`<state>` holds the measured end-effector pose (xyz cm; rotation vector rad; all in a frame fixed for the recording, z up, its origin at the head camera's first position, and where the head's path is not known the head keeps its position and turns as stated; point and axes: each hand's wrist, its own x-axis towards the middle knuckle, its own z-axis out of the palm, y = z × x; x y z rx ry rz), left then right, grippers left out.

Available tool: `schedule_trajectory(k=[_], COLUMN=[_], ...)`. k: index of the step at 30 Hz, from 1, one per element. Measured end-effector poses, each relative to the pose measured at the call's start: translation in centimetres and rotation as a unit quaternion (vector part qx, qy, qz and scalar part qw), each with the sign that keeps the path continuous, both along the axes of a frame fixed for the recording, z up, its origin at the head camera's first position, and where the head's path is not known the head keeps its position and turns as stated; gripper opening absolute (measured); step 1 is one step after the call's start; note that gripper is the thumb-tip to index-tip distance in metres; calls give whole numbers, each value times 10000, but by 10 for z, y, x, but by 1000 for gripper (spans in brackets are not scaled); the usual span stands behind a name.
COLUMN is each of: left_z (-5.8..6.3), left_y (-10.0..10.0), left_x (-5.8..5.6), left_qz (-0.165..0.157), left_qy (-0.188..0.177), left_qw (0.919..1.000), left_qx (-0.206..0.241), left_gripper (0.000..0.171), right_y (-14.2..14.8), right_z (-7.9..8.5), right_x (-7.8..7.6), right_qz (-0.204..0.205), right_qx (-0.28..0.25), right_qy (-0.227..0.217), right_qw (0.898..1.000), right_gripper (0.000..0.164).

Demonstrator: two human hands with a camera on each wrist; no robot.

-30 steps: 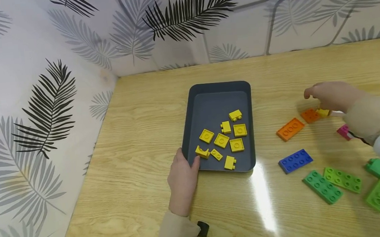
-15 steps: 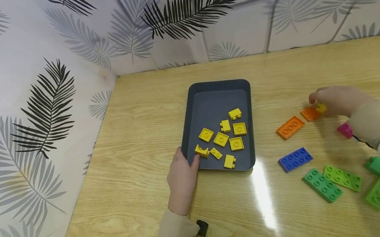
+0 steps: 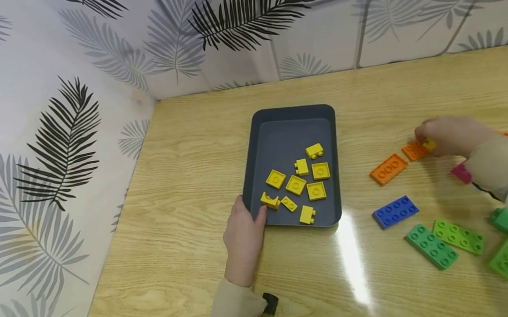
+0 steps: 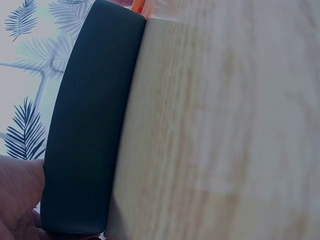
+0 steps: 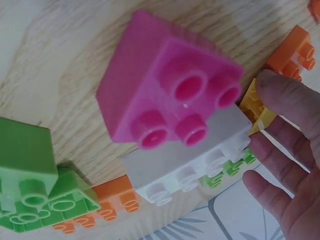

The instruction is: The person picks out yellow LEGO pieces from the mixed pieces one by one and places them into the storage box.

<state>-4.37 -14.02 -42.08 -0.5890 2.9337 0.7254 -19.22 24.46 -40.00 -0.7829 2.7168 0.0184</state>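
Observation:
My left hand [image 3: 244, 239] grips the near left corner of a dark grey tray [image 3: 286, 138], thumb at the front rim. In the left wrist view the tray's side wall [image 4: 90, 120] stands beside that hand [image 4: 20, 195]. Several yellow building bricks lie inside, among them a curved one [image 3: 270, 201]. Over on the right, my right hand [image 3: 455, 135] pinches a small yellow brick [image 3: 429, 143] close beside an orange brick [image 3: 414, 151]. The right wrist view shows the thumb on this yellow brick [image 5: 256, 107], the fingers partly behind it.
A pink brick [image 5: 170, 75] and a white brick [image 5: 185, 155] lie near the right hand. Right of the tray are an orange plate [image 3: 388, 169], a blue brick [image 3: 395, 212], a green brick [image 3: 431, 246] and lime bricks [image 3: 458, 236]. A patterned wall [image 3: 237, 65] borders the table.
My right hand has come down slightly rightward and its fingers have drawn together on the small yellow brick. The left hand and the tray stay in place.

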Motion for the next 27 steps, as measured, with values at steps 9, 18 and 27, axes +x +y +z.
schedule_trajectory(k=[9, 18, 27], left_z=[1, 0, 0], left_y=[0, 0, 1], left_x=[0, 1, 1], left_qz=[13, -14, -7], left_qy=[41, 48, 70], left_qw=[10000, 9999, 9999], left_qx=[76, 131, 147], left_gripper=[65, 65, 65], right_y=[-11, -30, -55], right_z=[12, 24, 32], right_x=[0, 0, -3], right_qz=[-44, 80, 365], right_qx=[-59, -79, 52], right_qy=[6, 70, 283], right_qw=[10000, 9999, 9989], right_gripper=[25, 28, 31])
